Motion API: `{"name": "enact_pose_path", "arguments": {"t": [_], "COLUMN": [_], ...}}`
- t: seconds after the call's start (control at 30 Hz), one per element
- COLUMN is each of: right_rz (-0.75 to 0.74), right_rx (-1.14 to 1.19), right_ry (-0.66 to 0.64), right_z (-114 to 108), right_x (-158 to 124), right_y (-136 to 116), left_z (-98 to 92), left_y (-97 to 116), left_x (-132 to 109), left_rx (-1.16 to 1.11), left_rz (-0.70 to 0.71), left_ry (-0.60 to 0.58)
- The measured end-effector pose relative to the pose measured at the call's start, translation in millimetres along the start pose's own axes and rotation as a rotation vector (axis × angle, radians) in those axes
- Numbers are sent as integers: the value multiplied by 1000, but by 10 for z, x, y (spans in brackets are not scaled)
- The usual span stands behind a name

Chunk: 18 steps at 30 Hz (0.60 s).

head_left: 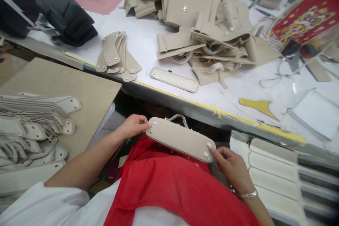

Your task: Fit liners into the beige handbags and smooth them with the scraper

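Note:
A long beige bag base panel with rounded ends lies level in front of the red apron. My left hand pinches its left end beside small metal studs. At the right end, my right hand grips the panel near two pale tabs or bits of film. A wrapped loop and some metal parts show behind the panel's upper edge; what they belong to is mostly hidden. On the table edge ahead lies a similar panel with its pale side up. Left of that rests a fanned pile of beige panels.
Beige bag bodies are heaped across the white table. At left, a board carries stacked panels. Pale panels stand in rows at right. A black bag and yellow scrap lie on the table.

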State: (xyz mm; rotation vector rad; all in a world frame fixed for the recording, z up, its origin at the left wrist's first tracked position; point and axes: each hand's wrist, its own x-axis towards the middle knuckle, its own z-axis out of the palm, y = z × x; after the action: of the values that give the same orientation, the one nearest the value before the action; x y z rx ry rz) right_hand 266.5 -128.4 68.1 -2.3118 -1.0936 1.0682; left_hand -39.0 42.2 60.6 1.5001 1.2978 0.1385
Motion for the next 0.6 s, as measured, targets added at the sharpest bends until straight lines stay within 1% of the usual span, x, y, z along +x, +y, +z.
{"name": "enact_pose_path", "arguments": {"t": [0.07, 0.13, 0.17, 0.2, 0.27, 0.3, 0.37, 0.43, 0.5, 0.57, 0.6], "right_rz": [-36, -84, -106, -120, -142, -148, -155, -158, -169, -180, -185], "right_rx": [-28, -54, -62, -67, -69, -68, -65, -64, -67, -75, -81], "right_ry": [32, 59, 68, 67, 72, 78, 101, 122, 126, 117, 111], "right_z": [9, 19, 22, 24, 22, 21, 20, 19, 12, -4, -15], "right_x": [-10, -16, -12, -3, 17, 23, 21, 7, -7, -15, -17], "right_y": [4, 25, 45, 69, 122, 145, 172, 179, 175, 169, 166], "left_z": [-34, -67, -73, -61, 42, 141, 432, 798, 1154, 1426, 1519], "left_y": [9, 37, 65, 106, 229, 307, 474, 617, 718, 786, 812], "left_x": [-17, -36, -38, -34, -22, -21, -27, -20, 16, 66, 89], "left_rx": [153, 363, 463, 527, 535, 502, 473, 553, 679, 777, 817], "left_rz": [54, 133, 169, 226, 385, 462, 611, 776, 924, 979, 979], "left_ry": [1, 48, 102, 182, 243, 233, 124, -12, -111, -151, -159]}}
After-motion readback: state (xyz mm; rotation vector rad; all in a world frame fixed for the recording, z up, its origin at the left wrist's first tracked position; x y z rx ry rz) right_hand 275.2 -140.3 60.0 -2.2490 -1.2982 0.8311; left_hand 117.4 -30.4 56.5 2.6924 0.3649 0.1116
